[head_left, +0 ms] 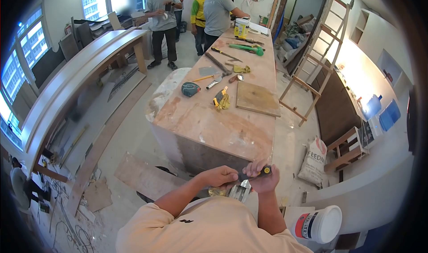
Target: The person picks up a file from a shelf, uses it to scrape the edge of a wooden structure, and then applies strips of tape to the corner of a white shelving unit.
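Observation:
Close to my chest, my right hand point(262, 176) is wrapped round a black-handled tool point(266, 169) with a yellow mark on its butt end. My left hand point(220, 176) has its fingers pinched at the other end of this tool, whose tip is hidden. Just below the hands shows a shiny metallic piece point(240, 190), with a yellowish round thing point(217, 191) beside it. In front of me stands a long wooden workbench point(200, 123). On it lie a dark tape measure point(191, 89), a pencil point(203, 78), a hammer point(217, 64) and a square wooden board point(257, 98).
Several people point(218, 12) stand at the far end near a yellow-labelled bucket point(242, 27). A wooden stepladder point(318, 56) leans at the right. A white sack point(313, 161) and a white bucket point(327, 224) sit on the right. Long curved panels point(84, 65) occupy the left.

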